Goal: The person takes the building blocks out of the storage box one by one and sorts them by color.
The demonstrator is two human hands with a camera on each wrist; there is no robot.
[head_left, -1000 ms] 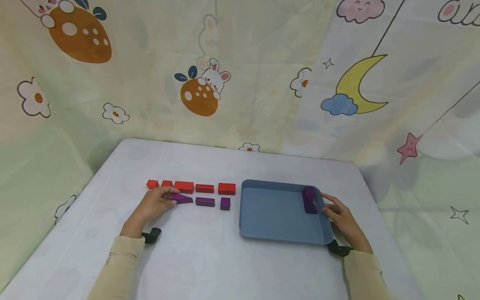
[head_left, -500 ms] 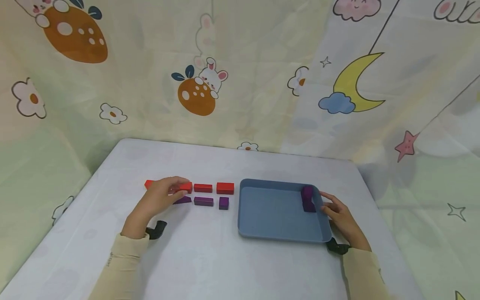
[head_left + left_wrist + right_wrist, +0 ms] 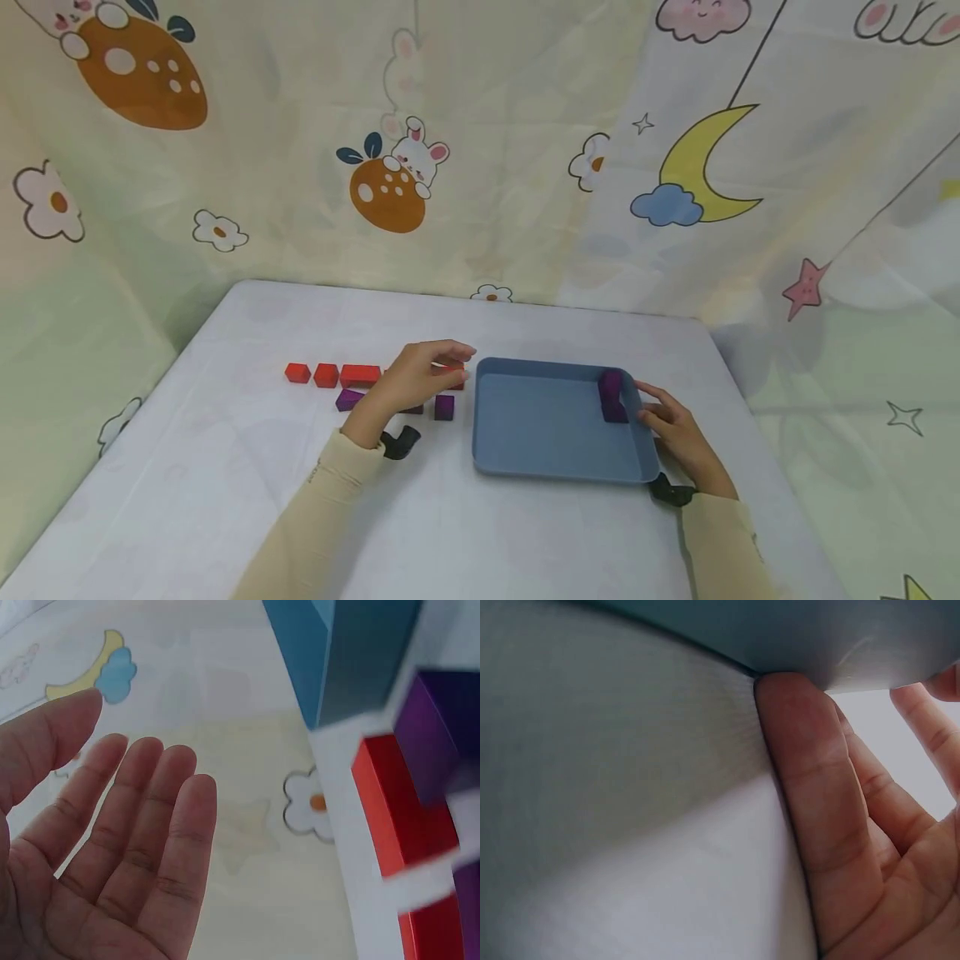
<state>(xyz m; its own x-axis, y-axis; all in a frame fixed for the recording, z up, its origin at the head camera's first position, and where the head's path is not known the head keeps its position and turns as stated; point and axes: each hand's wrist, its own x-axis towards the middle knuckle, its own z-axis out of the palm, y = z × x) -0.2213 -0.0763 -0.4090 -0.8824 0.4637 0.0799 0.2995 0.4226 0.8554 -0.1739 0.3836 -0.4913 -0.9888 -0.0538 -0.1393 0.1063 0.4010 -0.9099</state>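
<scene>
My left hand hovers over the right end of a red block row, its fingers pointing at the tray. In the left wrist view the palm and straight fingers hold nothing. Below it in the head view lies a red block, partly covered by the fingers, with a purple cube in front. My right hand rests against the right side of a blue tray; in the right wrist view its extended fingers touch the tray's outer wall. Purple blocks sit inside the tray at its right end.
Further left in the back row are red blocks, with a purple wedge in front. Another purple block is mostly hidden by the left hand. All rest on a white table before a patterned cloth.
My left hand has left the purple wedge at the left and moved right over the red row to its last block. My right hand stays at the tray. The view has shifted slightly.
</scene>
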